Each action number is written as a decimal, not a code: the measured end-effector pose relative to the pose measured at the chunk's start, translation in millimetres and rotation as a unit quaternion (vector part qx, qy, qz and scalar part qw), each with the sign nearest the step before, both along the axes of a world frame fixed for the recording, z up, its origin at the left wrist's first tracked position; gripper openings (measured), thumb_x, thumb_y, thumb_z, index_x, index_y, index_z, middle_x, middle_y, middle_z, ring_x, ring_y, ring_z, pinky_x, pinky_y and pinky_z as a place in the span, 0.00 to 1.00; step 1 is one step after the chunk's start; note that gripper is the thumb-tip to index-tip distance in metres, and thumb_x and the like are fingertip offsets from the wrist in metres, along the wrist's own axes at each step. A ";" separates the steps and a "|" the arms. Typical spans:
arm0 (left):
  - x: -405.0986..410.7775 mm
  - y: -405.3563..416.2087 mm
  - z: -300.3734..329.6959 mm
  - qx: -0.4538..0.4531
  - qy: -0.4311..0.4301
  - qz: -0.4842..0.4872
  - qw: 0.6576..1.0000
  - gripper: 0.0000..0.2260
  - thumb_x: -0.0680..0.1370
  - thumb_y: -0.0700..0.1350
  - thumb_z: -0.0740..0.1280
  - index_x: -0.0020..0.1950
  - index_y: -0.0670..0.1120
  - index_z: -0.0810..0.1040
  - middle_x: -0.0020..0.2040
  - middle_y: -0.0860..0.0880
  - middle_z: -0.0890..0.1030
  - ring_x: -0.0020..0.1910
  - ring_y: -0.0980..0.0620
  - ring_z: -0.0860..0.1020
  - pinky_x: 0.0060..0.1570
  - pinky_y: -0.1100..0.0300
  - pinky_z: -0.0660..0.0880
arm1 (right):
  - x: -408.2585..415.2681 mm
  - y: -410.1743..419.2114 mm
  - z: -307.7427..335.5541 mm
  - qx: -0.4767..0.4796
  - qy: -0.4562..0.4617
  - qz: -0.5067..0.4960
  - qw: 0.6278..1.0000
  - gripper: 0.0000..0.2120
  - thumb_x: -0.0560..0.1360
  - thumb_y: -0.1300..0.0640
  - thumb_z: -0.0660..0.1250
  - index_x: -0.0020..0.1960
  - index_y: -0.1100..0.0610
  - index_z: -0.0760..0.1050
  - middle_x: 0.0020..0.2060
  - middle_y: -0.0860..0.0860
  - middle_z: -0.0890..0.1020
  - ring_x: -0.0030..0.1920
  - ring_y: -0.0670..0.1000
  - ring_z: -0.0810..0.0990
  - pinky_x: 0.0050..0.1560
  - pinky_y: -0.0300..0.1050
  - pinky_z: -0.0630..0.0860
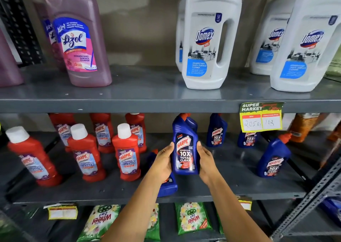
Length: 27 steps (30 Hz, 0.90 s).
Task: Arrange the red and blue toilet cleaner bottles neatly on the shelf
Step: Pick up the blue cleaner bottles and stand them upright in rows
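On the middle shelf [230,184] I hold an upright blue Harpic bottle [185,149] between both hands. My left hand [163,160] grips its left side and my right hand [206,160] its right side. Another blue bottle [168,186] stands partly hidden behind my left wrist. More blue bottles stand at the back [216,131] and at the right [273,158]. Several red Harpic bottles with white caps fill the shelf's left half, such as one [127,153] nearest my left hand and one [31,156] far left.
The upper shelf carries pink Lizol jugs [79,38] and white Domex jugs [208,36]. A yellow price tag [261,118] hangs from its edge. Green Wheel detergent packs [192,217] lie on the lower shelf. A perforated metal upright [313,195] stands at the right.
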State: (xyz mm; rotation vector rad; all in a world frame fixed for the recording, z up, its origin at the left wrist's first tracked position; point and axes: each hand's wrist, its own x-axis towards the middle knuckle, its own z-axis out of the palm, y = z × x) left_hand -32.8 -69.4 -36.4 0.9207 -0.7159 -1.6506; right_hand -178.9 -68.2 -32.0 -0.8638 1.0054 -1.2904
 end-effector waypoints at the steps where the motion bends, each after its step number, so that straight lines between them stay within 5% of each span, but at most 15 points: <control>1: 0.5 0.5 0.1 -0.007 -0.005 -0.004 1.000 0.14 0.77 0.49 0.64 0.55 0.41 0.80 0.47 0.42 0.85 0.46 0.44 0.83 0.49 0.48 0.78 | -0.1 0.1 -0.2 -0.001 -0.002 0.000 1.000 0.16 0.77 0.49 0.60 0.55 0.61 0.77 0.49 0.60 0.84 0.45 0.58 0.84 0.48 0.54 0.81; 5: 3.2 -2.1 0.0 -0.046 -0.039 -0.034 0.998 0.09 0.77 0.46 0.64 0.51 0.43 0.81 0.46 0.45 0.86 0.45 0.48 0.84 0.48 0.52 0.79 | -7.7 -0.8 -3.8 -0.005 0.000 -0.002 1.000 0.16 0.76 0.49 0.62 0.54 0.60 0.78 0.48 0.59 0.85 0.46 0.59 0.84 0.51 0.57 0.80; 12: -39.9 -16.3 -0.8 -0.095 -0.147 -0.071 0.982 0.13 0.78 0.38 0.61 0.62 0.39 0.74 0.55 0.43 0.81 0.50 0.50 0.80 0.47 0.61 0.80 | -58.4 -4.0 -23.7 -0.003 0.009 -0.014 1.000 0.16 0.79 0.51 0.57 0.60 0.57 0.75 0.51 0.56 0.85 0.50 0.56 0.84 0.50 0.53 0.80; 18: -113.1 -27.7 -31.1 -0.103 -0.144 -0.076 0.981 0.15 0.78 0.35 0.60 0.64 0.40 0.72 0.58 0.44 0.80 0.57 0.49 0.78 0.62 0.51 0.74 | -120.7 -17.1 -40.9 0.018 0.035 -0.067 0.997 0.15 0.80 0.53 0.55 0.63 0.55 0.74 0.57 0.58 0.82 0.56 0.60 0.81 0.56 0.60 0.77; 23: -158.4 -41.6 -48.4 -0.104 -0.158 -0.084 0.978 0.14 0.77 0.34 0.60 0.62 0.43 0.74 0.56 0.46 0.81 0.56 0.50 0.78 0.57 0.56 0.77 | -156.7 -25.6 -52.1 0.028 0.047 -0.123 0.991 0.13 0.81 0.55 0.54 0.56 0.49 0.76 0.48 0.49 0.84 0.45 0.48 0.85 0.40 0.43 0.81; 27: -173.2 -51.0 -50.6 -0.101 -0.158 -0.108 0.976 0.17 0.78 0.34 0.60 0.66 0.42 0.72 0.58 0.46 0.80 0.57 0.50 0.78 0.55 0.60 0.77 | -170.5 -31.1 -53.1 0.034 0.046 -0.134 0.989 0.12 0.81 0.56 0.51 0.57 0.53 0.73 0.45 0.50 0.83 0.42 0.48 0.83 0.33 0.36 0.80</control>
